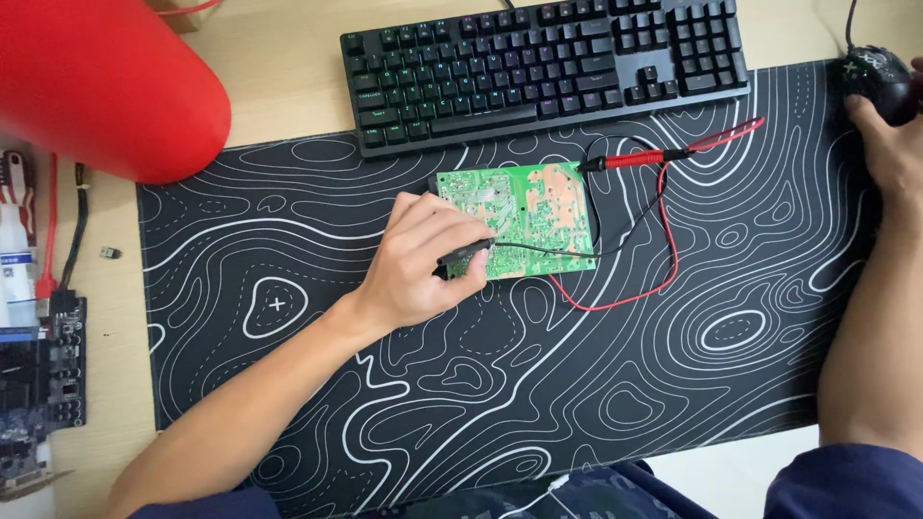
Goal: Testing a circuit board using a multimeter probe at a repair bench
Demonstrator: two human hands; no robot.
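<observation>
Both hands are at work over a black desk mat (pixel 500 384) patterned with white contour lines, and I take the green circuit board (pixel 524 216) at its middle as my landmark. From where I watch, the left hand (pixel 418 264) reaches up from the lower left, forearm slanting across the mat, wrist bent slightly, fingers curled and closed around a black probe (pixel 466 255). That probe lies nearly level, its long axis running left to right, its tip pointing right onto the board's lower left part. The hand covers the board's lower left corner and touches it.

I see the right hand (pixel 889 144) well to the right of the board, at the mat's far right edge, forearm running almost straight up the frame. It rests against a black mouse (pixel 875 77), fingers draped on the near side; how tightly it grips I cannot tell, as the frame cuts it off.

A red probe (pixel 639 159) lies loose on the mat just beside the board's upper right corner, long axis left to right, tip pointing left at the board's edge. Its red lead (pixel 668 240) loops down to the right of the board, while a black lead (pixel 577 252) crosses the board's lower right part. The board itself lies flat, long side left to right, solder side up. Beyond the board sits a black keyboard (pixel 548 62) on the tabletop (pixel 279 67); far left of it looms a red rounded object (pixel 106 86).
</observation>
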